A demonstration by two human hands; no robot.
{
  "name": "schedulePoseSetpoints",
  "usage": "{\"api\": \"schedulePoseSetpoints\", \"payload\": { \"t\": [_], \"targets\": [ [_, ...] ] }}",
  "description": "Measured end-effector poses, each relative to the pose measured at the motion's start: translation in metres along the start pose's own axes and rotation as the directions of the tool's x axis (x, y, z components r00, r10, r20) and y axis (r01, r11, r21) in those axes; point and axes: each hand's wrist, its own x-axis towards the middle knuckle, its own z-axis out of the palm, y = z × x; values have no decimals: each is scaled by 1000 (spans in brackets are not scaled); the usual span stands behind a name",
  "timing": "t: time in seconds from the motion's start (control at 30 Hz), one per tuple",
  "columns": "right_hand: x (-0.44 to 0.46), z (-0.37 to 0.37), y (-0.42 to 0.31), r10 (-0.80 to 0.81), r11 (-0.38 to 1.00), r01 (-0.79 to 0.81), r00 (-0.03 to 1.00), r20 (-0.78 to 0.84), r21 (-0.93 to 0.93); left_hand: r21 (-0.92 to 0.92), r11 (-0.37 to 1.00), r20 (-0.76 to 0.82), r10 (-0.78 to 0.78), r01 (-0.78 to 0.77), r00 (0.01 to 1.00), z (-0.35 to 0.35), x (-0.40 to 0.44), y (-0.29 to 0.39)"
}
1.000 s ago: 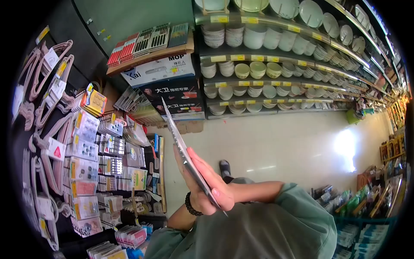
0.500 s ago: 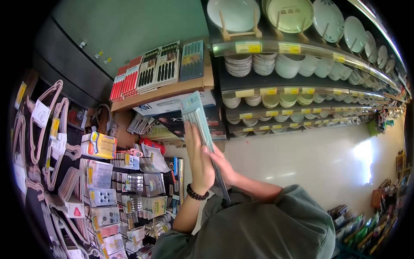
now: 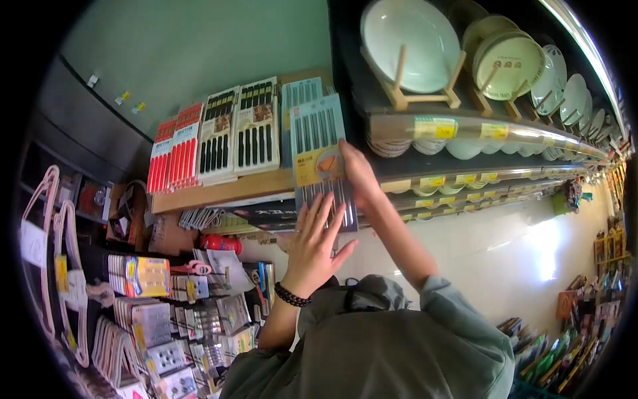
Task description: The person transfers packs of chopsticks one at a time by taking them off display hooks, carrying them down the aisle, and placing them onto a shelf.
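A flat pack of metal chopsticks point(image 3: 318, 126), blue-grey with a yellow label across its middle, is held up facing me. My right hand point(image 3: 359, 176) grips its right edge, thumb on the front, the other fingers hidden behind it. My left hand point(image 3: 318, 243), with a dark bead bracelet at the wrist, lies with spread fingers against the lower front of the pack. Just behind, similar blue packs point(image 3: 301, 90) lie in a cardboard box point(image 3: 193, 197), beside black chopstick packs point(image 3: 256, 130) and red ones point(image 3: 184, 149).
White bowls and plates point(image 3: 412, 46) stand in wooden racks on shelves to the right, with price tags along the shelf edges. Hangers point(image 3: 70, 266) and small packaged goods point(image 3: 149, 276) hang at the left. A red cylindrical object point(image 3: 221, 243) sits below the box.
The pack has turned from edge-on to face me and now stands in front of the box's blue packs. My left hand's fingers have spread over its front. The view has moved closer to the shelves.
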Motion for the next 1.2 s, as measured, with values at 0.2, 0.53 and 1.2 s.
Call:
{"api": "schedulePoseSetpoints", "payload": {
  "t": [0.2,0.53,1.2],
  "targets": [
    [120,0,3,-321,865,259,944,-77,-430,128,991,-146,57,-39,988,22,54,-83],
    [187,-16,28,-630,256,254,776,39,-933,58,998,-151,32,-24,988,42,80,-140],
    [-43,46,13,-468,383,399,861,198,-833,-15,999,-195,38,-42,980,61,81,-149]
  ]
}}
